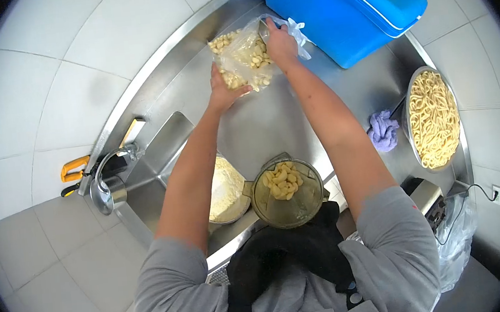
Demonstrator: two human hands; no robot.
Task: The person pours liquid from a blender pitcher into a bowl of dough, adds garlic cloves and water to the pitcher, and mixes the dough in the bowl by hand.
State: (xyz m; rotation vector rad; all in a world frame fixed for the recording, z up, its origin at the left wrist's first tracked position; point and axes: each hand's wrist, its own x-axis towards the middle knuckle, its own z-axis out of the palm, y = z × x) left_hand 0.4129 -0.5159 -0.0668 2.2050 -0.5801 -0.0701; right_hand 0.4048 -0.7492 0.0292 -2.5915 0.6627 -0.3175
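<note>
A clear plastic bag of peeled garlic cloves [246, 54] lies on the steel counter [259, 125]. My left hand [227, 91] grips its near left corner, with the thumb over the plastic. At the bag's upper right end is my right hand [281, 44], its fingers closed. A dark piece and a metallic edge show beside those fingers, but I cannot make out the object. White plastic ends of the bag stick out beyond this hand. Close to my body stands a blender jar [260, 208] with more pale cloves [282, 180] inside.
A blue cooler [339, 15] stands at the back. On the right are a bowl of thick noodles [434, 119], a purple cloth [383, 131] and a blender base [425, 196]. Left are a bowl of yellowish flour [224, 188], a sink [146, 199], a metal jug [108, 196] and an orange-handled tool [75, 168].
</note>
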